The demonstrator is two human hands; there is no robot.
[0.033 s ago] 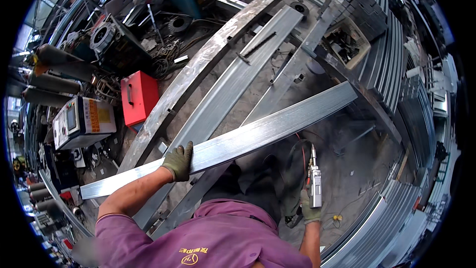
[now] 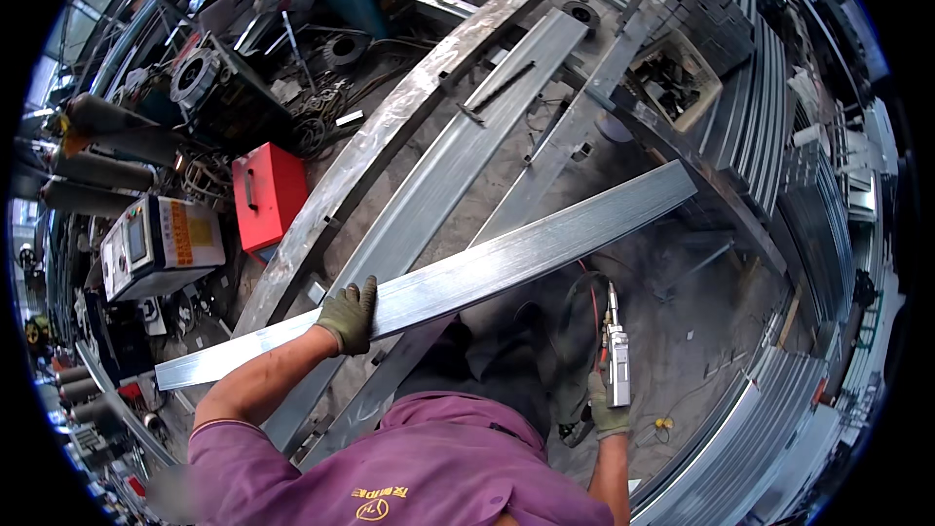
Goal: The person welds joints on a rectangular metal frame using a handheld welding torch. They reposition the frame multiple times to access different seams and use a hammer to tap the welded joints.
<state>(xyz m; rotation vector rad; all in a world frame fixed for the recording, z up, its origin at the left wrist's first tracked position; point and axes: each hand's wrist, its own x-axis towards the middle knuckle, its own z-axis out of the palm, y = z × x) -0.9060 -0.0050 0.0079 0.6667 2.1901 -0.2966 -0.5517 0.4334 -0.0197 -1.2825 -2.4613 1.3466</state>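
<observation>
A long, shiny galvanized steel beam [image 2: 526,245] lies across in front of me, from lower left to upper right. My left hand [image 2: 348,317], in an olive work glove, grips it left of its middle, fingers together over its upper face. At my right side, my right hand [image 2: 610,407], gloved alike, is closed around a handheld welding gun [image 2: 617,360]. The gun has a silver, boxy body and a slim nozzle that points away from me. A dark hose [image 2: 575,317] and a thin red line run beside it. The fingers of my right hand are partly hidden.
Other long steel beams [image 2: 429,205] lie slantwise beyond, with a dark bar clamp [image 2: 502,93] on one. To the left stand a red box [image 2: 271,197] and a white control unit [image 2: 161,245]. A bin of small parts [image 2: 672,88] and stacked profiles [image 2: 769,117] occupy the right.
The view has shifted very slightly, so the surroundings sit a little farther left. Both hands keep their hold.
</observation>
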